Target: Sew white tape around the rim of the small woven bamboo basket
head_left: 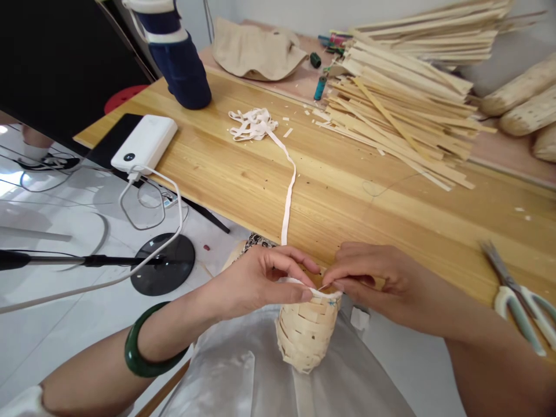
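Note:
A small woven basket (pixel 307 333) of pale wood strips hangs at the table's near edge, over my lap. White fabric tape (pixel 321 293) lies along its rim, with a small teal stitch at the right. My left hand (pixel 278 278) pinches the taped rim between thumb and fingers. Close beside it, my right hand (pixel 369 278) is closed with thumb and forefinger on a thin needle, only a sliver of which shows. The tape's long tail (pixel 290 179) runs over the table to a loose heap of tape (pixel 252 124).
Scissors (pixel 516 295) lie at the right. A pile of wood strips (pixel 403 110), a teal thread spool (pixel 320 88) and a beige cloth (pixel 256 51) are at the back. At left stand a blue-covered bottle (pixel 182 63) and a white power bank (pixel 145 142) with a cable.

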### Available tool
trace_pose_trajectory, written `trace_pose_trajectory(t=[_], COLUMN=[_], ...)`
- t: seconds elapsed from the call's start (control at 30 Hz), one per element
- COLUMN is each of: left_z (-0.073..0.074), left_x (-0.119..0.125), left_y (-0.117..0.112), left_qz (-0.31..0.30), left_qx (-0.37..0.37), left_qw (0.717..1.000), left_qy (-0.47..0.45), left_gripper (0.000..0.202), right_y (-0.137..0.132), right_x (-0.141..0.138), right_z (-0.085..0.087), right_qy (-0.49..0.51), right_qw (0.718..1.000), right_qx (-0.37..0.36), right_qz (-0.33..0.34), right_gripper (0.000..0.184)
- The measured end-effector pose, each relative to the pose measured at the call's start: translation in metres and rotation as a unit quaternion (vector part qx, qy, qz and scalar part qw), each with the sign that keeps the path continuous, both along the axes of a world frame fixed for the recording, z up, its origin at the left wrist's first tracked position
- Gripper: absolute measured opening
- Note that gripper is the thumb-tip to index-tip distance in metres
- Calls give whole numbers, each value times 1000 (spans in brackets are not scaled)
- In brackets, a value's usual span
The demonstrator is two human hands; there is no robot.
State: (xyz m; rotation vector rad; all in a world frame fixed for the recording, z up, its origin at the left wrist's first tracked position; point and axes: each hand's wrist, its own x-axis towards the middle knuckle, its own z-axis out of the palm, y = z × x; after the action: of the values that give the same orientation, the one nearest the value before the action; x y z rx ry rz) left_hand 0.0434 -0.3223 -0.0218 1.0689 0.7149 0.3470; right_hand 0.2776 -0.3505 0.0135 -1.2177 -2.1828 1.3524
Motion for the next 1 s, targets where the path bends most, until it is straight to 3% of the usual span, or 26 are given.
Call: trace_pose_trajectory(t=[0.23, 0.53, 0.67, 0.83, 1.0], left_z=[0, -14, -17, -18, -17], left_x=[-1, 2, 2, 4, 6], left_y=[1, -8, -10, -6, -5], left_qz=[-17, -35, -34, -36, -26], left_qx=[4, 1, 2, -21, -55], left_qw=[1000, 997, 997, 998, 997], left_qy=[-4, -68, -66, -55, -51], left_gripper=[4, 8, 7, 7, 6], right_y=[3, 10, 7, 9, 12], right_x=[1, -5, -6, 0, 2], right_z=[1, -26, -24, -19, -22], right_qy=[32, 135, 119, 18, 71], right_qw=[999, 982, 985, 995, 992], right_qx=[-37, -79, -74, -81, -99], right_qz=[11, 102, 100, 63, 37], right_gripper=[24, 16, 19, 15, 15])
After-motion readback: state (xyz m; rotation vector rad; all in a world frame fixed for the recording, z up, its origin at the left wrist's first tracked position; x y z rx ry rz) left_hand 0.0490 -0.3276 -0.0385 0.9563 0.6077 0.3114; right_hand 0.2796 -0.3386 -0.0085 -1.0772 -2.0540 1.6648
